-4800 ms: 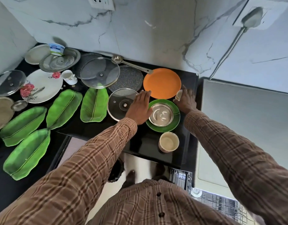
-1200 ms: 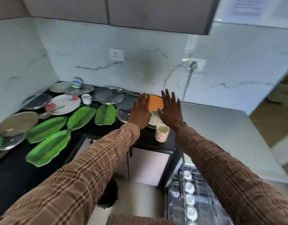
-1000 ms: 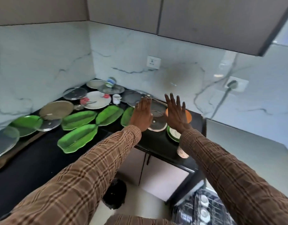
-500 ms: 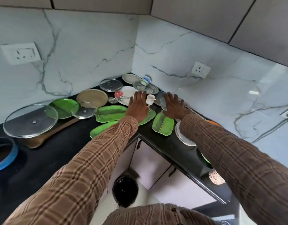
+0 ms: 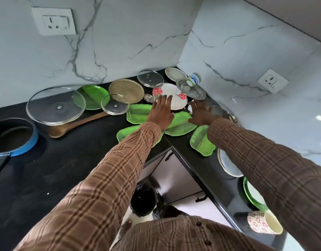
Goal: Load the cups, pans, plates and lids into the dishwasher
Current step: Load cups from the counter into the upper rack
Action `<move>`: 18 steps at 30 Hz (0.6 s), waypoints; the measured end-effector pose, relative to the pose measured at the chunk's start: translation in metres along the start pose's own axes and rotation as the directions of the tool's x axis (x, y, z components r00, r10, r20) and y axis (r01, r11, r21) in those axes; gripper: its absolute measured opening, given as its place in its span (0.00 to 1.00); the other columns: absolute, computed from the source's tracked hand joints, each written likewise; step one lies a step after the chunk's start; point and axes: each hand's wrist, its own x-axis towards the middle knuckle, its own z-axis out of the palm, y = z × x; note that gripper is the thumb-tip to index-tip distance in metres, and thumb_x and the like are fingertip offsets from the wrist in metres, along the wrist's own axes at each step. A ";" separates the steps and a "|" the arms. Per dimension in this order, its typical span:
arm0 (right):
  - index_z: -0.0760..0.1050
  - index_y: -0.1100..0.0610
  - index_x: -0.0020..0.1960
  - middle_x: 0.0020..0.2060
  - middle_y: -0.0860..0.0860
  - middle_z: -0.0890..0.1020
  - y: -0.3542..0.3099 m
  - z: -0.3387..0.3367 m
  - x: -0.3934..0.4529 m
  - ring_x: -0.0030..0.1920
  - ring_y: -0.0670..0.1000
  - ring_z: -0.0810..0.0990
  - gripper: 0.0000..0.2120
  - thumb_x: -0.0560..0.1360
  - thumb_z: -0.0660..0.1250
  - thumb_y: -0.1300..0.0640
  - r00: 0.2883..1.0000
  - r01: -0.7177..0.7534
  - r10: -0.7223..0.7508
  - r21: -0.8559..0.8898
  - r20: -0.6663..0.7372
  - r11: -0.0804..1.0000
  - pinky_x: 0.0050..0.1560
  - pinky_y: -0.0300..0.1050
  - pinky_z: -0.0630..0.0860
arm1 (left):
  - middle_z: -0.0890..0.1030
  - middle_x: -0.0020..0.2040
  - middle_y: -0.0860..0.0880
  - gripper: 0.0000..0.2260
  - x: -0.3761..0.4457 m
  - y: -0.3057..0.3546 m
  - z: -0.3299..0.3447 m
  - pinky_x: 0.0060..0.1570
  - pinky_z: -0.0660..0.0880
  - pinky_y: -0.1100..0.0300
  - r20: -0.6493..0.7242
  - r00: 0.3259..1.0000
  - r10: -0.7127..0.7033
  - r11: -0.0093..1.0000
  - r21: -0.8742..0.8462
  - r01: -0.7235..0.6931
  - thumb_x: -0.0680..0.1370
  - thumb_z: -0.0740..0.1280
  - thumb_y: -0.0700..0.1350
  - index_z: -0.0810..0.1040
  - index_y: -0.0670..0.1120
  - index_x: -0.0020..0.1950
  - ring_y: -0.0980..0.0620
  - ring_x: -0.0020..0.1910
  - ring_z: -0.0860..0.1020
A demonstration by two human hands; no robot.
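Note:
Both my hands reach flat, fingers straight, over the corner of the black counter (image 5: pixel 69 165). My left hand (image 5: pixel 160 113) hovers above green leaf-shaped plates (image 5: pixel 181 124) and the near edge of a white flowered plate (image 5: pixel 171 93). My right hand (image 5: pixel 201 113) lies over a glass lid (image 5: pixel 222 112), beside a small white cup that it mostly hides. Neither hand holds anything. More glass lids (image 5: pixel 55 105), a brass plate (image 5: pixel 126 90), a round green plate (image 5: pixel 93 96) and a steel lid (image 5: pixel 191 88) lie around. The dishwasher is out of view.
A blue pan (image 5: pixel 13 138) sits at the far left, a wooden-handled pan under the big lid. A patterned cup (image 5: pixel 263 223) and a green plate (image 5: pixel 250 194) stand at the right counter edge. A black bin (image 5: pixel 144 200) is on the floor. Marble walls close the corner.
My view has swung left from the dishwasher end to the counter corner. Both hands moved with it, from the orange and green plates to the leaf plates and flowered plate.

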 end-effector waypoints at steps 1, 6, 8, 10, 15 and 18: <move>0.49 0.50 0.81 0.80 0.53 0.49 0.003 0.000 0.005 0.80 0.62 0.49 0.41 0.77 0.70 0.46 1.000 -0.006 0.006 0.005 -0.008 1.000 0.73 0.71 0.55 | 0.64 0.77 0.40 0.33 0.006 0.001 0.006 0.78 0.59 0.41 0.006 1.000 0.000 1.000 0.007 0.000 0.80 0.65 0.50 0.55 0.43 0.81 0.38 0.79 0.60; 0.50 0.52 0.81 0.79 0.53 0.53 0.037 0.008 0.053 0.79 0.62 0.53 0.39 0.78 0.68 0.49 0.999 -0.009 0.012 0.061 -0.039 0.998 0.73 0.71 0.55 | 0.64 0.77 0.41 0.33 0.045 0.003 0.037 0.78 0.60 0.40 0.030 0.999 -0.012 0.999 0.039 0.011 0.80 0.65 0.51 0.55 0.44 0.81 0.40 0.79 0.60; 0.50 0.53 0.80 0.79 0.54 0.54 0.052 0.010 0.077 0.79 0.63 0.54 0.38 0.78 0.67 0.49 0.999 -0.010 0.015 0.118 -0.042 0.993 0.73 0.71 0.55 | 0.64 0.77 0.41 0.33 0.062 0.003 0.046 0.78 0.60 0.40 0.044 0.998 -0.041 0.998 0.042 0.039 0.80 0.65 0.51 0.55 0.44 0.81 0.40 0.79 0.60; 0.49 0.54 0.81 0.80 0.55 0.53 0.070 0.012 0.105 0.79 0.63 0.53 0.40 0.78 0.67 0.49 0.999 -0.019 0.024 0.164 -0.029 0.986 0.74 0.71 0.55 | 0.64 0.77 0.42 0.33 0.082 0.005 0.056 0.78 0.60 0.41 0.056 0.997 -0.056 0.998 0.041 0.054 0.80 0.66 0.51 0.55 0.44 0.81 0.40 0.79 0.60; 0.46 0.53 0.82 0.81 0.54 0.53 0.103 0.026 0.168 0.80 0.62 0.52 0.42 0.77 0.68 0.53 0.999 -0.049 0.049 0.228 0.007 0.972 0.75 0.70 0.54 | 0.67 0.75 0.43 0.31 0.123 0.004 0.081 0.76 0.63 0.41 0.075 0.992 -0.099 0.994 0.055 0.095 0.79 0.67 0.49 0.58 0.45 0.79 0.42 0.76 0.64; 0.48 0.54 0.81 0.79 0.57 0.58 0.117 0.038 0.191 0.78 0.63 0.57 0.43 0.76 0.71 0.53 0.999 -0.027 0.023 0.206 0.023 0.978 0.74 0.68 0.58 | 0.67 0.74 0.43 0.31 0.138 0.007 0.093 0.77 0.62 0.43 0.104 0.988 -0.118 0.991 0.081 0.110 0.79 0.67 0.49 0.58 0.44 0.79 0.43 0.76 0.65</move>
